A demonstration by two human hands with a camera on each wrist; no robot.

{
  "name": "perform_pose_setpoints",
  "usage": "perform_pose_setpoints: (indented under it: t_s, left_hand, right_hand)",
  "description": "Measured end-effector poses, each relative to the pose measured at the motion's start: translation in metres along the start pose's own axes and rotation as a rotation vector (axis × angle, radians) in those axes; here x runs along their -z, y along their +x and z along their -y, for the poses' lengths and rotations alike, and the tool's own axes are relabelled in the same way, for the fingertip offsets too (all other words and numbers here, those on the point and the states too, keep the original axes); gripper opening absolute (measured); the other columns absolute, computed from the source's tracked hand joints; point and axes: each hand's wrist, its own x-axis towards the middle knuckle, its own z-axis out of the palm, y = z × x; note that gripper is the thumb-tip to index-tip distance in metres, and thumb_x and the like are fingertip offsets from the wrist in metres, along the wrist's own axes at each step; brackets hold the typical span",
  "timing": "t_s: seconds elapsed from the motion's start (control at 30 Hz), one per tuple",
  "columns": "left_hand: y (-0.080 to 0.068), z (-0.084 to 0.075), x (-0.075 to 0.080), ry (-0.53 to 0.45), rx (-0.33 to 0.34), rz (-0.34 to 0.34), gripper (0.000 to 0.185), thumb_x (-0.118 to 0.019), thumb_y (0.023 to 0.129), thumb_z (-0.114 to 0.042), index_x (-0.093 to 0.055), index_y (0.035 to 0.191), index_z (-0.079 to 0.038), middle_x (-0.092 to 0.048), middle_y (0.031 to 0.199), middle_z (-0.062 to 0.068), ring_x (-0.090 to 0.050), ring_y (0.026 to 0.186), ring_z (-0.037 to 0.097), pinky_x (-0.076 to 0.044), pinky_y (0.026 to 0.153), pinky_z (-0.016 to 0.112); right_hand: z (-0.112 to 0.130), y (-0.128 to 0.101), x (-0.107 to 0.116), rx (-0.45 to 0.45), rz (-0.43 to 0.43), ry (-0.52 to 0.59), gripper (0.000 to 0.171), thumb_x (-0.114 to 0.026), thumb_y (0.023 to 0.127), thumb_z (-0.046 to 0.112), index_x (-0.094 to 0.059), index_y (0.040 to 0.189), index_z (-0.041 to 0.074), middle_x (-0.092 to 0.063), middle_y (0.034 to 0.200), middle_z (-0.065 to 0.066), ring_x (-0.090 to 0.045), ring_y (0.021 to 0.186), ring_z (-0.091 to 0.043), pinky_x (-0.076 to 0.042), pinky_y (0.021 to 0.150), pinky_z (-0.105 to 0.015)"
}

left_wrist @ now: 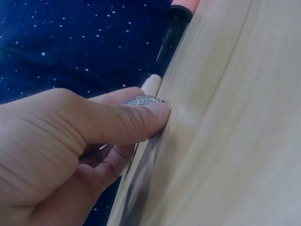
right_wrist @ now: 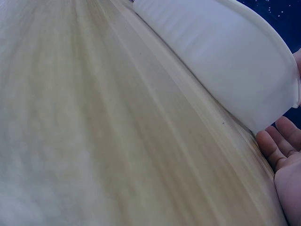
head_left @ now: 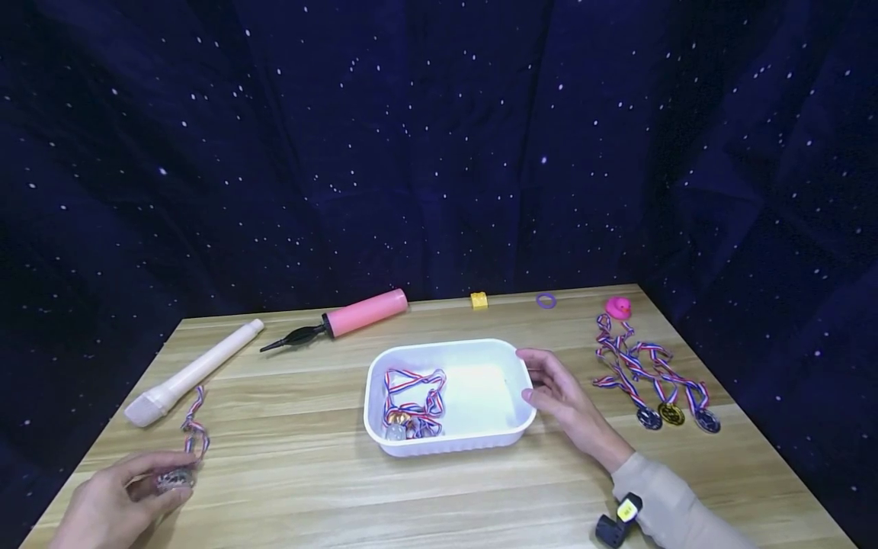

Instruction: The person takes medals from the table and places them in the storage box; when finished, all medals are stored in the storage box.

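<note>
Pickup looks under way: left hand (head_left: 116,499) pinches a silver medal (head_left: 174,479) at the worktop's lower left, right hand (head_left: 559,393) open-fingered against the white tray (head_left: 449,446), so next comes lifting it across.

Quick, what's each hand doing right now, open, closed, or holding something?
Left hand: pinches a silver medal at the table's near left edge.
Right hand: open, fingers against the right rim of the white tray, gripping nothing.
</note>
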Motion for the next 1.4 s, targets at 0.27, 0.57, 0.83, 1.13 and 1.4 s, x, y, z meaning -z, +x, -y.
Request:
perform_pose_setpoints:
  t_s: [0.27,0.57,0.83,1.13,1.4]
  left_hand:
    - [-0.002,0.0,-0.008,-0.083,-0.098,-0.103,0.035,-0.101,0.074,0.0,-0.089,0.1,-0.02,-0.076,0.099,-0.031,-0.066,0.083,-0.021,-0.051,0.069,0.003]
    - [-0.002,-0.01,-0.005,-0.038,-0.029,-0.146,0.016,-0.097,0.087,-0.017,-0.089,0.101,-0.02,-0.079,0.092,-0.027,-0.065,0.079,-0.02,-0.048,0.065,0.005]
    - [0.001,-0.017,-0.007,-0.134,-0.061,-0.126,0.014,-0.091,0.092,-0.006,-0.087,0.105,-0.01,-0.079,0.099,-0.026,-0.066,0.088,-0.02,-0.052,0.072,0.003]
    - [0.003,-0.028,-0.008,-0.271,-0.109,-0.11,0.027,-0.091,0.087,0.009,-0.082,0.111,0.001,-0.083,0.101,-0.017,-0.074,0.092,-0.013,-0.057,0.078,0.007]
    - [0.007,-0.038,-0.007,-0.322,-0.025,-0.111,0.031,-0.094,0.081,0.01,-0.073,0.102,0.002,-0.077,0.091,-0.016,-0.073,0.083,-0.007,-0.058,0.073,0.009]
  right_hand:
    - [-0.001,0.0,0.0,0.001,0.001,0.013,0.061,-0.066,0.104,0.006,-0.047,0.162,0.004,-0.056,0.156,-0.023,-0.056,0.138,-0.044,-0.053,0.111,-0.026]
    - [0.0,0.0,0.0,-0.003,0.004,0.014,0.061,-0.065,0.104,0.006,-0.046,0.162,0.004,-0.055,0.157,-0.023,-0.056,0.138,-0.045,-0.053,0.111,-0.025]
    - [0.001,0.0,0.0,-0.009,0.003,0.007,0.061,-0.065,0.105,0.006,-0.046,0.162,0.004,-0.056,0.157,-0.023,-0.056,0.138,-0.044,-0.052,0.111,-0.025]
    - [0.002,0.0,0.0,-0.006,0.004,0.01,0.061,-0.065,0.104,0.005,-0.046,0.162,0.002,-0.056,0.155,-0.024,-0.057,0.137,-0.043,-0.053,0.11,-0.026]
    - [0.001,0.0,0.0,-0.008,0.003,0.015,0.061,-0.065,0.104,0.005,-0.046,0.162,0.002,-0.056,0.156,-0.025,-0.058,0.137,-0.041,-0.054,0.11,-0.026]
